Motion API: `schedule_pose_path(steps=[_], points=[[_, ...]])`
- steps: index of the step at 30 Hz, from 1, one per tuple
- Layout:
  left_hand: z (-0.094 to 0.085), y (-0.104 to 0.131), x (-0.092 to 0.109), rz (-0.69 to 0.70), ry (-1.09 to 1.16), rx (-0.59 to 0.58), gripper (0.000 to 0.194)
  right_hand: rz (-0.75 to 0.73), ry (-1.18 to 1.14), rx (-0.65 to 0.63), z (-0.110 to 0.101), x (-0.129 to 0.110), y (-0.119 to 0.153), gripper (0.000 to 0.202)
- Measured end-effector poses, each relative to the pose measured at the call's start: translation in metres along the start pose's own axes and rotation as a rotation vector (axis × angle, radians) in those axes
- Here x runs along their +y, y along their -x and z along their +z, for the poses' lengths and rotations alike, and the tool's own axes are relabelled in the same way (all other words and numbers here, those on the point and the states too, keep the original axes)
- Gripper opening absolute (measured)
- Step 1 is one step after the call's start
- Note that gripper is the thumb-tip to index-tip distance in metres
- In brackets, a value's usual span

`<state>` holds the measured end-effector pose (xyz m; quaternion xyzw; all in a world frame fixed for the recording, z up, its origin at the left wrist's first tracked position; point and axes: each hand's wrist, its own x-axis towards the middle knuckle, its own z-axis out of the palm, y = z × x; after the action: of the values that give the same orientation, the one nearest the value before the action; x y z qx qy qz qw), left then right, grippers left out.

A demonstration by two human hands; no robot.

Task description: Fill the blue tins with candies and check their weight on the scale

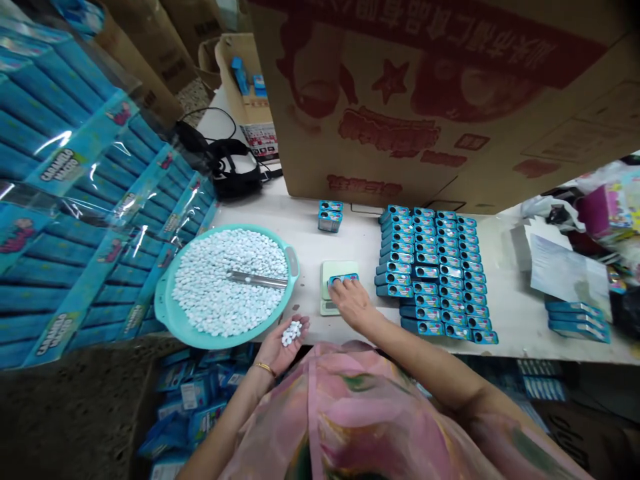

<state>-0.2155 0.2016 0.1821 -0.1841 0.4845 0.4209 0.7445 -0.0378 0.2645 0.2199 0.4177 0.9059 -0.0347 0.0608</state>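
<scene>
My left hand (286, 343) is palm up near the table's front edge, its fingers curled round a small pile of white candies (291, 333). My right hand (347, 300) has its fingers on a small blue box (343, 277) over the pale green scale (330, 307). Left of the scale, a turquoise basin (165, 300) is full of white candies, with a metal scoop (257, 279) lying on them. Rows of small blue boxes (425, 288) stand to the right of the scale. Two more blue boxes (330, 220) are behind it.
A large cardboard carton (370, 153) stands along the back. Plastic-wrapped blue packs (85, 167) are stacked at the left, near a black bag (235, 170). Flat blue boxes (577, 321) lie at the right. Below the table's front edge is a carton of blue packets (193, 393).
</scene>
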Motion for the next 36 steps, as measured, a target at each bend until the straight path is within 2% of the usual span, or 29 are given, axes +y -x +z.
schedule_pose_path(steps=[4,7,10,12,16,18,20,23,27,30,33,36], points=[[-0.001,0.001,-0.003,-0.054,0.002,-0.007,0.017,-0.339,-0.296,-0.03,-0.008,-0.035,0.023,0.015],[-0.001,-0.001,-0.006,-0.091,-0.023,-0.015,0.017,-0.424,-0.517,-0.007,-0.012,-0.047,0.032,0.019],[-0.003,-0.003,-0.008,-0.062,-0.022,-0.019,0.017,-0.334,-0.486,-0.02,-0.011,-0.039,0.033,0.022],[-0.006,-0.005,-0.007,-0.043,-0.01,-0.012,0.017,-0.201,-0.404,-0.009,-0.006,-0.023,0.032,0.02],[-0.007,-0.006,-0.005,-0.028,0.001,-0.004,0.016,0.228,-0.39,0.203,0.008,0.026,0.035,0.026],[-0.006,-0.006,-0.005,-0.029,-0.004,-0.013,0.017,0.341,-0.41,0.265,0.013,0.047,0.039,0.028],[-0.002,-0.007,-0.006,-0.028,-0.014,-0.033,0.018,0.355,-0.429,0.281,0.015,0.057,0.042,0.031],[0.009,-0.008,-0.008,-0.008,-0.038,-0.068,0.019,0.318,-0.491,0.308,0.014,0.052,0.042,0.03],[0.037,-0.008,-0.007,0.075,-0.191,-0.142,0.014,0.208,-0.568,0.316,0.008,0.031,0.033,0.028],[0.057,-0.009,-0.001,0.148,-0.312,-0.209,0.009,0.251,-0.518,0.291,0.008,0.031,0.025,0.028],[0.066,-0.011,0.008,0.099,-0.208,-0.225,0.009,0.334,-0.501,0.243,0.022,0.047,0.018,0.043],[0.064,-0.012,0.019,0.089,-0.045,-0.149,0.018,0.336,-0.674,0.137,0.041,0.063,0.011,0.044]])
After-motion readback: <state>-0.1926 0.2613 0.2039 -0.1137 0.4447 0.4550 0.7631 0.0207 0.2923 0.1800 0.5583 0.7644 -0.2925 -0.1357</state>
